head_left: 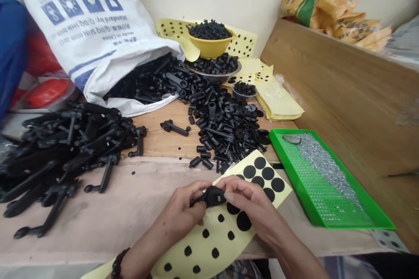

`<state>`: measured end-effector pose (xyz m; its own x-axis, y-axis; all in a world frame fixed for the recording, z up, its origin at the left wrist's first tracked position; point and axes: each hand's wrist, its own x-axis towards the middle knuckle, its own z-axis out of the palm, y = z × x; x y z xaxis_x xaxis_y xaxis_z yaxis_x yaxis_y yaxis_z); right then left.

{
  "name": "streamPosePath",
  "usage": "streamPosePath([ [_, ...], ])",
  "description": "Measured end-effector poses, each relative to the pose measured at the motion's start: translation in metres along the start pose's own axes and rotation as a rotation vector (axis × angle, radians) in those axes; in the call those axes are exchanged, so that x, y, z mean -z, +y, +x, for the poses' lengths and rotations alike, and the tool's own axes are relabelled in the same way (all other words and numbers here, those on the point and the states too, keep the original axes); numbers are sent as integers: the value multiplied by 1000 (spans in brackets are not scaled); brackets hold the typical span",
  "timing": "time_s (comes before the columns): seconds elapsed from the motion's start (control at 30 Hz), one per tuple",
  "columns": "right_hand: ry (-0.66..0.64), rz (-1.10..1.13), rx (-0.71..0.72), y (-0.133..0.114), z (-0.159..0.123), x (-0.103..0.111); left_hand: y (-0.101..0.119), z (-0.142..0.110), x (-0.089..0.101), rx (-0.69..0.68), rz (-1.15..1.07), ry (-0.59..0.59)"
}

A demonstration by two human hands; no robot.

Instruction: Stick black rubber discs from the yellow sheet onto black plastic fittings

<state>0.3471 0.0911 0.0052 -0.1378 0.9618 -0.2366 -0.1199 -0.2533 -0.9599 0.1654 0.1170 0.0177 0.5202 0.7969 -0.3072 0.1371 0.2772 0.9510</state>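
My left hand (188,207) is closed around a black plastic crank handle (215,196), whose round, flat end faces up with a small pale slot in its middle. The thumb and fingers of my right hand (244,196) pinch the right edge of that round end. Whether they also hold a sticker there, I cannot tell. Beneath both hands lies a pale yellow sheet of round black stickers (276,200). Large dots fill its far part and smaller dots show nearer to me. Part of the sheet is hidden by my hands and forearms.
Black crank handles (65,152) are heaped at left; a single one (176,128) lies mid-table. Loose black parts (225,126) spill from a white sack (98,22). A yellow bowl (212,47) stands behind. At right are a green tray (294,183) of small metal pieces and a wooden board (347,109).
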Motion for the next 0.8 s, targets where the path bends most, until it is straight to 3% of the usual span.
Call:
streamPosePath([
  [0.57,-51,245,-115,5,1,1,-3,-1,2,40,-9,0],
  [0.8,-27,185,-51,5,1,-1,-6,-1,2,15,37,-2],
])
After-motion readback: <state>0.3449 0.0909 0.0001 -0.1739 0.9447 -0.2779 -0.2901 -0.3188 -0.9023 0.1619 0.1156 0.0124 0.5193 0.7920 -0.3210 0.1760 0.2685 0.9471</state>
